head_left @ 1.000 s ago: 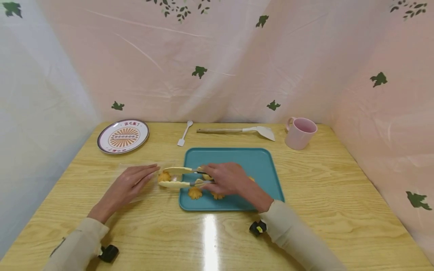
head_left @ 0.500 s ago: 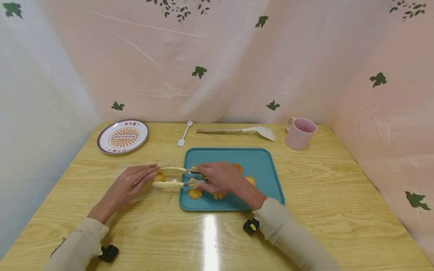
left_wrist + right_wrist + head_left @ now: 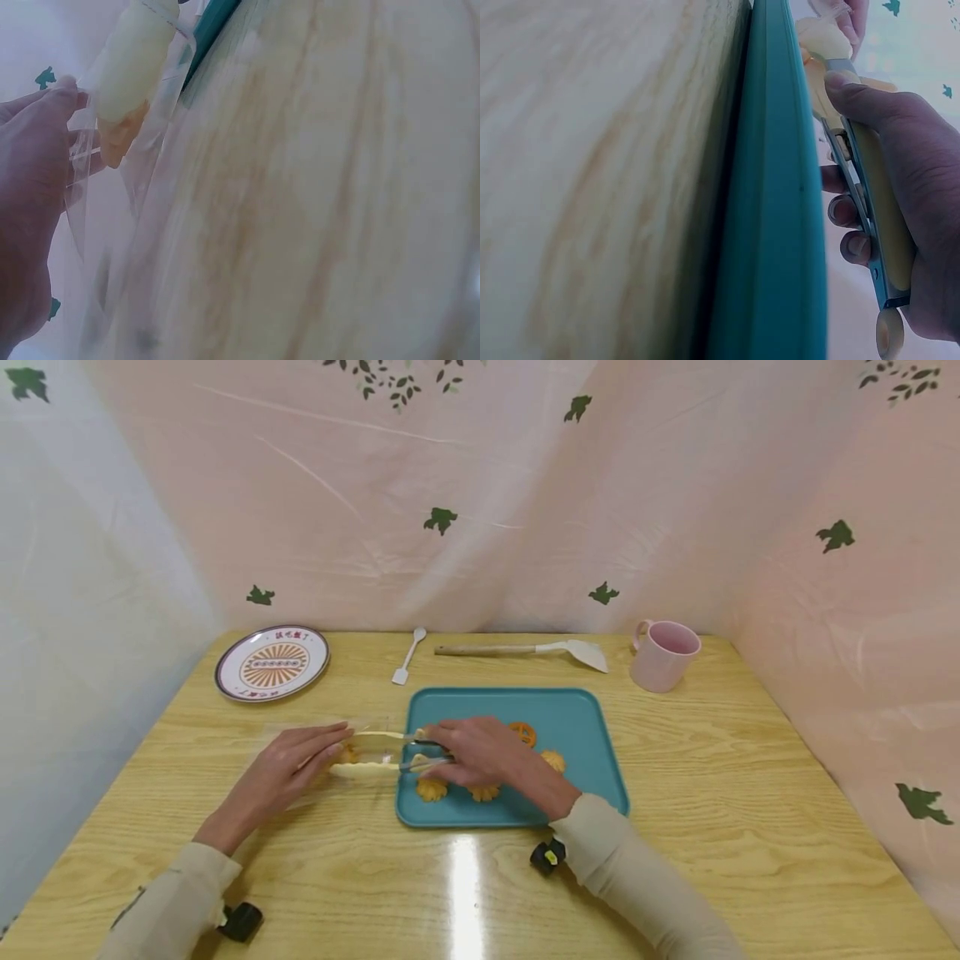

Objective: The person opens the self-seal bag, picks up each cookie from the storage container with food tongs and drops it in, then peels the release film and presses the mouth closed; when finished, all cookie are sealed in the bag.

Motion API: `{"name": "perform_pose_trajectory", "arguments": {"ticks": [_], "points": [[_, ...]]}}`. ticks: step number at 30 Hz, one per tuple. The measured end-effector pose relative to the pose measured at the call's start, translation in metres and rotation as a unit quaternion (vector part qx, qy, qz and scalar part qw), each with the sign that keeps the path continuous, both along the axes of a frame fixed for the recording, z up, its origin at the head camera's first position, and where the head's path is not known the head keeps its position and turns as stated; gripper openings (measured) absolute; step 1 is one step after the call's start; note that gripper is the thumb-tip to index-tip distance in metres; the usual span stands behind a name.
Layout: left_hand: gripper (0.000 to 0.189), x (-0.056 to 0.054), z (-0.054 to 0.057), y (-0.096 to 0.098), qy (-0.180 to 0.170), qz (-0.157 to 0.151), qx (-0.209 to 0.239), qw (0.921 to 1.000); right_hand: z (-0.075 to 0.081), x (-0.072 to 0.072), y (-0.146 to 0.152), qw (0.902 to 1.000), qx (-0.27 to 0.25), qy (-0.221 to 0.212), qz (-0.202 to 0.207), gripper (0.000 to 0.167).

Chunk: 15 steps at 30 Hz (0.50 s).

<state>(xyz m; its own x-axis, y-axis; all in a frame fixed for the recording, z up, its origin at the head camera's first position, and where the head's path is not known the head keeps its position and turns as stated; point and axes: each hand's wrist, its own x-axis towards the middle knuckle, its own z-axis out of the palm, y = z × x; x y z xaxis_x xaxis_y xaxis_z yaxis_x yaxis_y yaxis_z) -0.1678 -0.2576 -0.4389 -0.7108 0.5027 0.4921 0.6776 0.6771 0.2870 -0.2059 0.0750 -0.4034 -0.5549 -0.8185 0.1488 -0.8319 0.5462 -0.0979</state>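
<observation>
My left hand (image 3: 288, 764) holds the edge of a clear plastic bag (image 3: 154, 131) between thumb and fingers, left of the teal tray (image 3: 558, 710). With my right hand (image 3: 483, 752) I grip metal tongs (image 3: 366, 770) whose pale yellow heads reach inside the bag. An orange-gold, flower-shaped cookie (image 3: 120, 135) lies at the tips of those heads, partly hidden by my left fingers in the head view. The right wrist view shows my thumb on one arm of the tongs (image 3: 885, 202) and fingers curled around the other.
On the tray sit several cookies (image 3: 431, 789) and an orange pretzel-like ring (image 3: 522, 733). Behind it lie a small white spatula (image 3: 409, 658) and a wooden-handled turner (image 3: 495, 650). A patterned plate (image 3: 273, 663) stands back left, a pink mug (image 3: 663, 658) back right.
My right hand and the tongs have moved left, carrying the cookie deeper into the bag toward my left fingers. The ring on the tray has come into view. My left hand stays put.
</observation>
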Motion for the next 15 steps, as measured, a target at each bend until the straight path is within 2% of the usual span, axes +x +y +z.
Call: {"name": "perform_pose_trajectory", "arguments": {"ticks": [4, 11, 15], "points": [[0.039, 0.000, 0.001, 0.001, -0.003, -0.001, -0.003, 1.0000, 0.000, -0.001, -0.002, 1.0000, 0.004, -0.005, -0.004, 0.059], [0.042, -0.001, 0.003, 0.003, 0.018, -0.015, 0.007, 0.9997, 0.000, -0.003, -0.009, 0.9998, 0.002, -0.016, -0.008, 0.057], [0.042, -0.001, 0.003, 0.003, 0.018, -0.016, 0.008, 0.9997, -0.001, -0.004, -0.013, 0.9998, 0.005, -0.017, -0.006, 0.057]]}}
